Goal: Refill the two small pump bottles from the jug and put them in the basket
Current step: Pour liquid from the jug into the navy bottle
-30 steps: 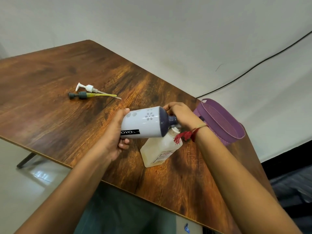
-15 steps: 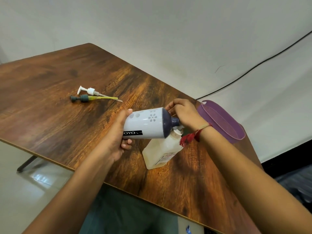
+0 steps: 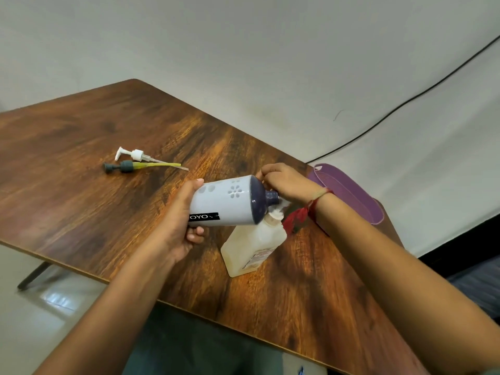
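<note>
My left hand [image 3: 176, 226] grips the base of a white bottle [image 3: 224, 201] with a dark purple top and a black "OYO" label. The bottle is tipped on its side. Its open neck rests at the mouth of a translucent square bottle [image 3: 251, 247] of pale liquid, which stands on the table. My right hand [image 3: 286, 182] is closed on the purple shoulder and neck and hides part of the spot where the two mouths meet. A purple basket [image 3: 351, 196] lies just behind my right wrist.
Two loose pump heads lie side by side at the far left of the wooden table [image 3: 81, 198]: a white one [image 3: 135, 155] and a dark grey one [image 3: 124, 167] with a yellow tube. A black cable [image 3: 405, 104] runs along the wall behind the basket.
My view has shifted slightly, so the table sits lower in the frame. Both hands keep the white bottle tipped over the translucent bottle, and my right fingers have crept onto the purple shoulder.
</note>
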